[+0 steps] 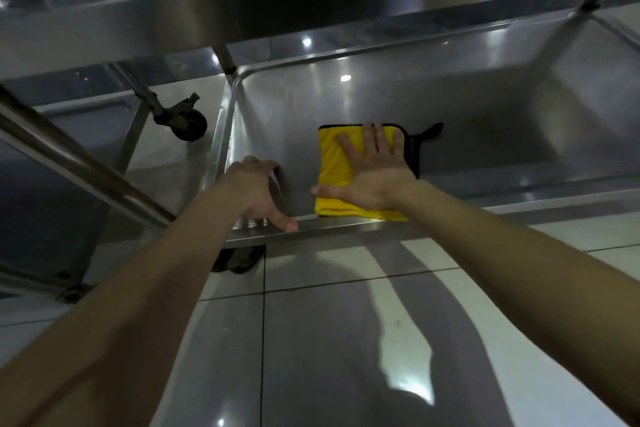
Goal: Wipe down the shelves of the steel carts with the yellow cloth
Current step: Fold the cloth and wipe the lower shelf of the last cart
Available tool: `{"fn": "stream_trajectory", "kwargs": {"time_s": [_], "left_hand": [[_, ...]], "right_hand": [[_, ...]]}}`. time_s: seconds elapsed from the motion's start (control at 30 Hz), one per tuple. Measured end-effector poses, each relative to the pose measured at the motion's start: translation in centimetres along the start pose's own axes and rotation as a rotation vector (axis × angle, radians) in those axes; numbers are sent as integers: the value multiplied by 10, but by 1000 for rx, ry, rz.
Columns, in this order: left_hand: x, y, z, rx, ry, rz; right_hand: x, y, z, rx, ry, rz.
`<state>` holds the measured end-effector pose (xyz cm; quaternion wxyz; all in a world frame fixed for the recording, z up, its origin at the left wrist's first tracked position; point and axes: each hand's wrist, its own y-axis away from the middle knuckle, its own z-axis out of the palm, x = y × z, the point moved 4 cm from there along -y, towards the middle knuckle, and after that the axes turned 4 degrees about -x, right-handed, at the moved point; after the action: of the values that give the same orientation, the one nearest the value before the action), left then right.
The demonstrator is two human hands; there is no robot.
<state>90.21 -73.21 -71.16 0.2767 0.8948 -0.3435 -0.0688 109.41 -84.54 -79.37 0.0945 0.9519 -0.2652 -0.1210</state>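
Steel shelf [485, 121], yellow cloth [334, 163] under flat right hand [374, 173], left hand [252, 191] gripping rim [346, 224]

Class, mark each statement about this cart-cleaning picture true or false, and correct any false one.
1. The right hand lies flat on the yellow cloth. True.
2. The yellow cloth is held up in the air. False: it lies on the lower shelf.
3. The left hand also presses the cloth. False: it grips the lower shelf's near corner, apart from the cloth.
4. A black caster wheel shows to the left of the lower shelf. True.
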Motion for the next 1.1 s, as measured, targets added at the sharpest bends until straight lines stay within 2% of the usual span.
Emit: {"fn": "stream_trajectory", "kwargs": {"time_s": [0.17, 0.27, 0.33, 0.43, 0.57, 0.7, 0.8, 0.87, 0.97, 1.1], "left_hand": [[-6, 0, 5, 30, -8, 50], [-7, -2, 3, 35, 5, 44], [-6, -2, 4, 38, 11, 32], [-6, -2, 6, 51, 41, 8], [-11, -2, 9, 65, 65, 38], [-12, 0, 10, 67, 73, 40], [-8, 5, 8, 31, 65, 27], [-1, 11, 5, -2, 66, 11], [13, 21, -2, -19, 53, -13], [60, 20, -7, 19, -32, 22]], "right_hand": [[10, -93, -42, 50, -37, -43], [-15, -131, -51, 62, 1, 14], [-42, -137, -49, 68, 17, -10], [-67, -118, -38, 59, 19, -94], [-67, -61, -17, 75, 3, -177], [-45, 6, 1, 53, 38, -243], [-2, 38, 1, 26, 20, -278], [49, 52, -7, 16, 16, -208], [124, 67, -18, 40, 13, -1], [129, 67, -16, 60, 38, 131]]}}
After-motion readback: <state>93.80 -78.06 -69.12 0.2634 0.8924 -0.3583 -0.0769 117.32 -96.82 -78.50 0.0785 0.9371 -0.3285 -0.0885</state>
